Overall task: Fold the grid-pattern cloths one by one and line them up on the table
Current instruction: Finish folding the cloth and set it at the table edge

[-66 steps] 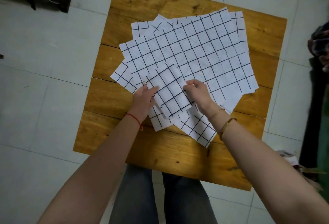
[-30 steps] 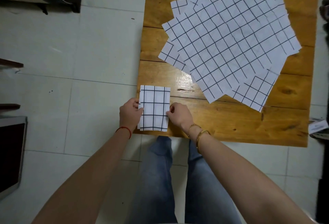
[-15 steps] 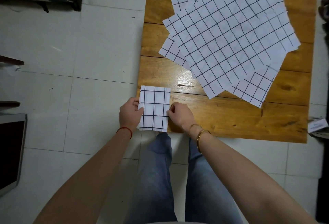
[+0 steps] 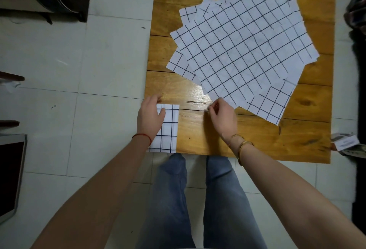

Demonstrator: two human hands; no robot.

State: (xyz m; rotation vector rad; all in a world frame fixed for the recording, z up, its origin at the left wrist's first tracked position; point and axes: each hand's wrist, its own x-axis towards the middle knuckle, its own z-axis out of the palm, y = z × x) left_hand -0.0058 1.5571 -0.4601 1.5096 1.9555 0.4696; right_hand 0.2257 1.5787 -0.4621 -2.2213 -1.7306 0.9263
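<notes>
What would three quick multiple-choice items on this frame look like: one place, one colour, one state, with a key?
1. Where does the folded cloth lie on the table?
A. at its far right corner
B. at its near left corner
C. on top of the pile

2. What colour are the grid lines on the unfolded cloths?
A. red
B. green
C. dark, close to black

3. What is the left hand doing?
A. resting on the folded cloth
B. lifting a cloth off the pile
C. hanging off the table, touching nothing

Key: 1 B, the folded cloth sits at the table's near left edge, apart from the pile. 2 C, dark lines cross white cloth. 3 A, its palm and thumb lie over the cloth's left part, while the right hand reaches toward the pile.
</notes>
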